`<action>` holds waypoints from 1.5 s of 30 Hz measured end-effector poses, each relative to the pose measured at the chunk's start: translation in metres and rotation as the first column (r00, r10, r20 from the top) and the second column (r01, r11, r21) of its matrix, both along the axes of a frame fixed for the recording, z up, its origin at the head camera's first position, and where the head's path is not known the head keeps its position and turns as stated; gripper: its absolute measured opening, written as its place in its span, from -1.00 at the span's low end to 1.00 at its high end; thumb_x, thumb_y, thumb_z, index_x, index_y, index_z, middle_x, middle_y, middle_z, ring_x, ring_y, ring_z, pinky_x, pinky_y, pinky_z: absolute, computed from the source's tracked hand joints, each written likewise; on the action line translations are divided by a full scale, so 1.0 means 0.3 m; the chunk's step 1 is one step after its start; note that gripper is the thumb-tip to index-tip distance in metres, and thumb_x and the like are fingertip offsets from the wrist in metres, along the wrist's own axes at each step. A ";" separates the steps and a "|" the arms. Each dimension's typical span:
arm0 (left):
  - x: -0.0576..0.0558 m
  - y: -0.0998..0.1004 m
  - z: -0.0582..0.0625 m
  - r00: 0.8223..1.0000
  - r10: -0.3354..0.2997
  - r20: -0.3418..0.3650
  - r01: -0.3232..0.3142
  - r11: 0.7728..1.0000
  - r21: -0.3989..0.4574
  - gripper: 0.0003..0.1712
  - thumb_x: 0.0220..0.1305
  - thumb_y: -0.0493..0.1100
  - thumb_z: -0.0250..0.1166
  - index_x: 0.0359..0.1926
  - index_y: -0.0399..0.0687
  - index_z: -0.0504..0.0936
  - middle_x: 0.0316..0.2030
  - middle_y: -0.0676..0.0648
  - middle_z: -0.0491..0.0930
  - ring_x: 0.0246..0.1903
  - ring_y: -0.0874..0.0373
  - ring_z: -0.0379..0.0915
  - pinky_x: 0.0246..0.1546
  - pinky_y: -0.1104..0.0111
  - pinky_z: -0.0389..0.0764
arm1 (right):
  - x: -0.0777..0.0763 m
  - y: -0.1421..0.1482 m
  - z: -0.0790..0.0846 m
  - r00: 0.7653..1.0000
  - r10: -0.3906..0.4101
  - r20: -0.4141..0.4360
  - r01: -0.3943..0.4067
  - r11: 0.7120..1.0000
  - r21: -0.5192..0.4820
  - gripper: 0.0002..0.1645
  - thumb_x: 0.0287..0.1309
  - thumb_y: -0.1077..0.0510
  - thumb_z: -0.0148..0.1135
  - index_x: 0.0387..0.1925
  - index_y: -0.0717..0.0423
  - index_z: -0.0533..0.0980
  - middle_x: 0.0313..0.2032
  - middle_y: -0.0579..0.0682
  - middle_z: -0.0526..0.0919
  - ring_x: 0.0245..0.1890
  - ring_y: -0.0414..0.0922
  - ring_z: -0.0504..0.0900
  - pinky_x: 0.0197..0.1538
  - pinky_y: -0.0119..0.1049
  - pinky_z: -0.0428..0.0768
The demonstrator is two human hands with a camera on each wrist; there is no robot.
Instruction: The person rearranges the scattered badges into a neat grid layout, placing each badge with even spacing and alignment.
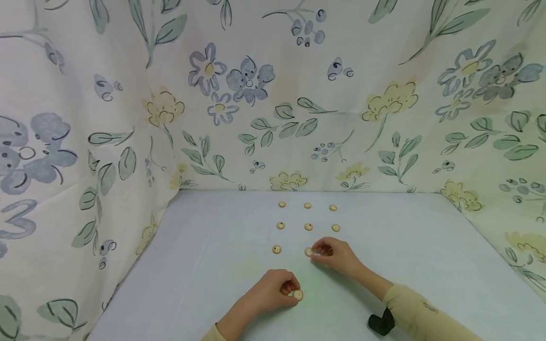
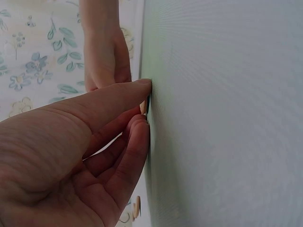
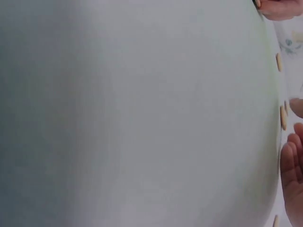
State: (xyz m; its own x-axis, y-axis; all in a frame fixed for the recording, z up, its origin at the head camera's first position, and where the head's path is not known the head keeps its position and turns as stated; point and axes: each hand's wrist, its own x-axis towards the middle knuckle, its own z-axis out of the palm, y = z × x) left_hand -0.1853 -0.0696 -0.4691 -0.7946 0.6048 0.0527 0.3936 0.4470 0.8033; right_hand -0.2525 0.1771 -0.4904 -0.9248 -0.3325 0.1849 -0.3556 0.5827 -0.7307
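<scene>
My left hand (image 1: pixel 275 291) pinches a small round wooden piece (image 1: pixel 297 295) between thumb and fingers, low at the table surface. In the left wrist view, that piece (image 2: pixel 143 106) shows edge-on between the thumb tip and fingers, partly hidden. My right hand (image 1: pixel 337 255) is just right of another round wooden piece (image 1: pixel 309 252). Seen from the right wrist, its thumb and fingers (image 3: pixel 289 163) are apart, and the piece (image 3: pixel 283 117) lies on the table by the fingertips. Dark marks show on some pieces; I cannot read them.
More round pieces lie in rows behind the hands: a far row (image 1: pixel 307 205), a middle row (image 1: pixel 308 227), and one piece (image 1: pixel 277 249) at the left of the nearest row. Floral cloth (image 1: pixel 273 151) hangs around the pale table (image 1: pixel 204 265). A black device (image 1: pixel 381 323) sits by the right sleeve.
</scene>
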 end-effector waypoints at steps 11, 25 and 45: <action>0.004 -0.001 0.000 1.000 0.019 0.003 -0.019 1.000 0.003 -0.82 0.00 -0.34 0.45 -0.34 -0.09 0.66 -0.51 0.14 0.51 -0.48 0.38 0.40 -0.40 0.56 0.48 | 0.104 0.037 0.016 0.997 -0.018 0.079 0.022 0.998 -0.057 -0.73 0.05 0.06 0.46 -0.23 0.07 0.62 -0.38 -0.17 0.60 -0.36 -0.29 0.53 -0.23 -0.41 0.57; 0.010 0.001 0.008 1.000 0.022 -0.005 -0.022 1.000 -0.003 -0.83 0.00 -0.34 0.45 -0.35 -0.10 0.66 -0.52 0.12 0.50 -0.49 0.37 0.39 -0.41 0.55 0.47 | 0.214 0.042 0.007 0.988 0.039 0.149 -0.023 0.994 -0.105 -0.73 0.04 0.06 0.46 -0.26 0.07 0.60 -0.39 -0.14 0.59 -0.38 -0.31 0.52 -0.27 -0.42 0.56; 0.007 0.003 -0.001 1.000 0.017 -0.014 -0.017 1.000 0.001 -0.83 0.00 -0.35 0.45 -0.36 -0.10 0.66 -0.52 0.14 0.50 -0.49 0.38 0.39 -0.41 0.55 0.47 | 0.288 0.020 -0.004 0.978 0.158 0.135 -0.137 0.978 -0.156 -0.79 0.08 0.15 0.43 -0.25 0.10 0.59 -0.39 -0.14 0.59 -0.39 -0.33 0.51 -0.33 -0.42 0.55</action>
State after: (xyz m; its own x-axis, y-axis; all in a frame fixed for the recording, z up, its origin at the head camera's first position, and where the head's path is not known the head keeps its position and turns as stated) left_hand -0.1831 -0.0686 -0.4692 -0.8038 0.5914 0.0644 0.3972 0.4529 0.7982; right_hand -0.1661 0.1832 -0.4916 -0.8882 -0.4466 0.1081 -0.3130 0.4158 -0.8539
